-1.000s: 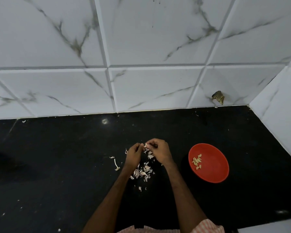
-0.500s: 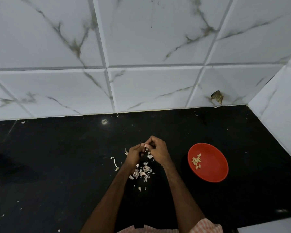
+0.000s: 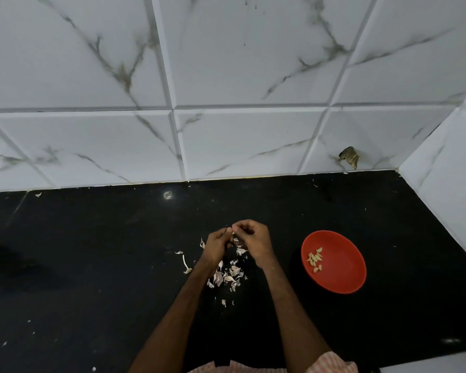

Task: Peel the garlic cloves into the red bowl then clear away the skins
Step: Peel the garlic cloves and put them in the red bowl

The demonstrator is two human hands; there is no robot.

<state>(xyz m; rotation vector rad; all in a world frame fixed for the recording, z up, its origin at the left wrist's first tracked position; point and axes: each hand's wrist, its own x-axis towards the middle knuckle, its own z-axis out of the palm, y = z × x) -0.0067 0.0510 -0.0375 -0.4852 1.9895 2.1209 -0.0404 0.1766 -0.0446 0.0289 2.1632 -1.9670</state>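
Observation:
My left hand (image 3: pixel 216 244) and my right hand (image 3: pixel 253 242) meet fingertip to fingertip above the black counter, both pinching a small garlic clove (image 3: pixel 233 233) that is mostly hidden between the fingers. Under and between the hands lies a scatter of pale garlic skins (image 3: pixel 228 277). To the right stands the red bowl (image 3: pixel 345 275), holding several peeled yellowish cloves (image 3: pixel 315 261) near its left side.
The black counter (image 3: pixel 92 265) ends at a white marble-tiled wall (image 3: pixel 226 103) behind and a side wall (image 3: pixel 452 184) at right. A curled skin strip (image 3: pixel 185 263) lies left of the hands. A brown scrap (image 3: pixel 349 156) sticks to the back wall.
Both hands have drawn closer together and shifted slightly away from me over the skins, still working the clove. The bowl has not moved.

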